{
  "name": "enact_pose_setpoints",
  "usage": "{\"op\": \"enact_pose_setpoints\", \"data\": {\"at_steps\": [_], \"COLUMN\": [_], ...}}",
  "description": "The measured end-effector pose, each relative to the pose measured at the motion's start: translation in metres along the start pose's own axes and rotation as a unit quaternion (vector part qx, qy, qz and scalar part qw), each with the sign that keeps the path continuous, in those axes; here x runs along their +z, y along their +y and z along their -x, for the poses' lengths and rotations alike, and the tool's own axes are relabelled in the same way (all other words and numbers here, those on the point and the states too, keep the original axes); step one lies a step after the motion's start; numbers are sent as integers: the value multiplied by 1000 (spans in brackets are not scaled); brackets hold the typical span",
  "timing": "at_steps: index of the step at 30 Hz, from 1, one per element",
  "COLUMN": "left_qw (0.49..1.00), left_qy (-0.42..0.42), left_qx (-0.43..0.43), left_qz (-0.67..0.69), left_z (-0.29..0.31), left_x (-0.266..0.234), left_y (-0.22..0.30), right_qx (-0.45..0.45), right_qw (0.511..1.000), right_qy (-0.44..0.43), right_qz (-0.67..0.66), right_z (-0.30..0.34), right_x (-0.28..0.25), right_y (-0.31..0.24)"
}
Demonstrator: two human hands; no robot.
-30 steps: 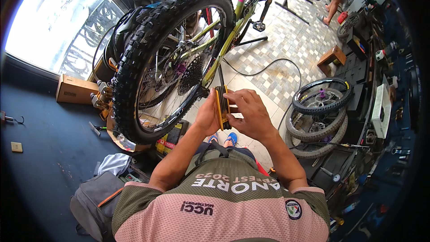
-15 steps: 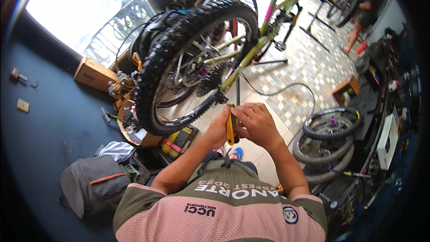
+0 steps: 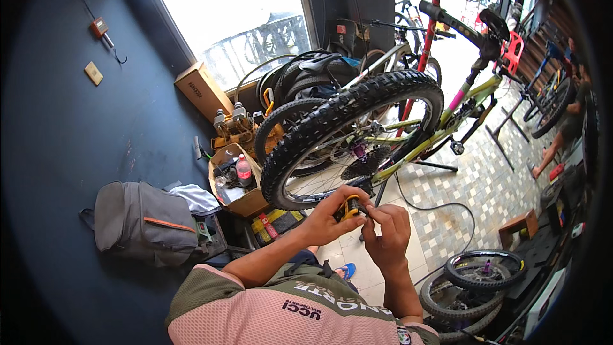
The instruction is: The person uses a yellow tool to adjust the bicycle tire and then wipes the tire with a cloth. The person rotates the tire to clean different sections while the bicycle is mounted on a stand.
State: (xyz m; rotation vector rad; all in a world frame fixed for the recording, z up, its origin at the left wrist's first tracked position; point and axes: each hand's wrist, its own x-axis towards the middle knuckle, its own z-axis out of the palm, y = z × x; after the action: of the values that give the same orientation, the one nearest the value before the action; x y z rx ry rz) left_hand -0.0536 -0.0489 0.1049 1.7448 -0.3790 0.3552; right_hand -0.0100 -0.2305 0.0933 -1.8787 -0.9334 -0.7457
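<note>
My left hand (image 3: 327, 221) is closed round a yellow and black folding multi-tool (image 3: 350, 208), held in front of my chest. The fingertips of my right hand (image 3: 388, 232) pinch at the tool's right end; which part of it they grip is hidden by the fingers. Just beyond my hands hangs the knobby rear tyre (image 3: 285, 149) of a green mountain bike (image 3: 416, 161). Its cassette (image 3: 368, 162) faces me, and the bike is held up off the floor by a red-posted repair stand (image 3: 424, 57).
A cardboard box (image 3: 250, 202) with a bottle stands left of the wheel, near a grey backpack (image 3: 143, 227). Loose wheels (image 3: 440, 294) lie stacked on the tiled floor at right. A black cable (image 3: 440, 206) crosses the tiles. Another person (image 3: 565, 131) is by a bike at far right.
My view has swung left, so the bike and wheels sit further right in it. The multi-tool has been turned from upright to end-on, and my right hand has shifted to its right end.
</note>
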Motion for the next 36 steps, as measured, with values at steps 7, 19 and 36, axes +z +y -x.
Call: {"op": "enact_pose_setpoints", "data": {"at_steps": [7, 19, 36], "left_qw": [989, 983, 871], "left_qy": [-116, -174, -94], "left_qx": [44, -62, -368], "left_qz": [-80, -3, 311], "left_z": [-7, -42, -198], "left_x": [-53, -235, -189], "left_y": [30, 50, -370], "right_qx": [12, -23, 240], "right_qw": [985, 1000, 944], "right_qy": [-134, -12, 95], "right_qz": [-110, 3, 204], "right_z": [-29, -111, -122], "right_x": [3, 82, 173], "right_y": [-23, -74, -80]}}
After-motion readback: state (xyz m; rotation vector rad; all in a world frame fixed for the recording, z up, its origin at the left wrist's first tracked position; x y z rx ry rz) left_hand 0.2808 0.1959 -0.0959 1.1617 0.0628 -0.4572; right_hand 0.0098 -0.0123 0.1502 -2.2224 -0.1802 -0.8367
